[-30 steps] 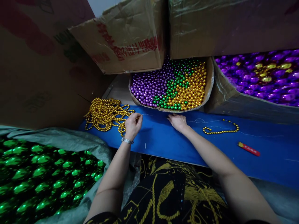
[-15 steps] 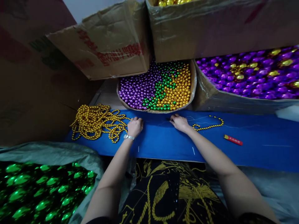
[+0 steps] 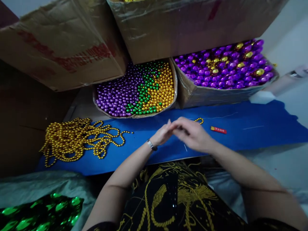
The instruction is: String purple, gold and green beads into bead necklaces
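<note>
fingers (image 3: 179,123) meet left of bead strand (image 3: 199,120).

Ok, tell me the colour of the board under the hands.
Blue: the board under both hands, clearest in the head view.

The fingertips of the left hand (image 3: 163,134) and right hand (image 3: 192,134) are blurred where they meet, so anything pinched between them cannot be made out. Most of a short gold bead string (image 3: 199,120) is hidden behind the right hand. The green baubles (image 3: 40,213) are cut off by the bottom left corner. The printing on the small red object (image 3: 218,130) is too small to be read. The tops of the cardboard boxes (image 3: 183,25) are cut off by the upper edge.
</note>
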Action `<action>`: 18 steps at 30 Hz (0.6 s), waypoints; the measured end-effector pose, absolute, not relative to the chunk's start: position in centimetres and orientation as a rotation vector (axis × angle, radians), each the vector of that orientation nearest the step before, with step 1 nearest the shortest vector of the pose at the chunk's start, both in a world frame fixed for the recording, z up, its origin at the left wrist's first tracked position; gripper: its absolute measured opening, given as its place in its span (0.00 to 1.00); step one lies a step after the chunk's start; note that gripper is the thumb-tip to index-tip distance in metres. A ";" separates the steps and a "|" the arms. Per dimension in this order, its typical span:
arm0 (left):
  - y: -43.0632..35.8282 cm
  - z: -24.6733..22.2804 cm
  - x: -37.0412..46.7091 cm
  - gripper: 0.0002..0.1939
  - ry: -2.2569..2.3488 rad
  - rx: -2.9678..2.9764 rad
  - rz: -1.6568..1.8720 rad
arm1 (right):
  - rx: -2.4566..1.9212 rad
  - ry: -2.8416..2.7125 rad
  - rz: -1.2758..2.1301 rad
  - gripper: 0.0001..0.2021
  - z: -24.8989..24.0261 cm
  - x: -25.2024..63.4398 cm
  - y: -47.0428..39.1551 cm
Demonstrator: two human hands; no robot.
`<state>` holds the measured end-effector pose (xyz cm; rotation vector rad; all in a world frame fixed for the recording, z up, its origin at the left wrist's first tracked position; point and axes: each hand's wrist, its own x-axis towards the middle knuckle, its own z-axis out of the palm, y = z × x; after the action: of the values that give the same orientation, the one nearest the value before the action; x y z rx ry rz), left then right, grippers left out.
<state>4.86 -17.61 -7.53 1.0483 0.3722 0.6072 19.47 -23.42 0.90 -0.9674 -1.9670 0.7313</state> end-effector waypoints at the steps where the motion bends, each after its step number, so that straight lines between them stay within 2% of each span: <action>1: -17.6 -7.5 6.0 0.32 0.319 1.074 0.586 | -1.044 -1.826 0.782 0.07 2.0 21.4 -23.7; 6: -17.1 -6.8 9.1 0.18 0.323 1.357 0.510 | -1.169 -1.375 1.014 0.09 5.0 33.0 -27.6; 9: -17.6 -6.4 10.9 0.14 0.296 1.636 0.409 | -1.404 -1.630 1.186 0.08 5.3 38.7 -31.8; 12: -19.1 -6.7 13.3 0.11 0.223 1.912 0.324 | -1.698 -1.941 1.436 0.13 4.5 41.5 -35.5; 14: -20.3 -7.0 14.9 0.10 0.185 2.067 0.277 | -1.844 -2.000 1.371 0.18 3.1 41.9 -37.0; 18: -22.0 -7.4 17.4 0.09 0.127 2.237 0.226 | -1.991 -2.081 0.983 0.23 -0.5 40.8 -38.1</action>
<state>17.45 -22.01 -7.40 2.2368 0.1270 0.2256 40.83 -38.15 -0.48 -1.9915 -2.0815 0.9833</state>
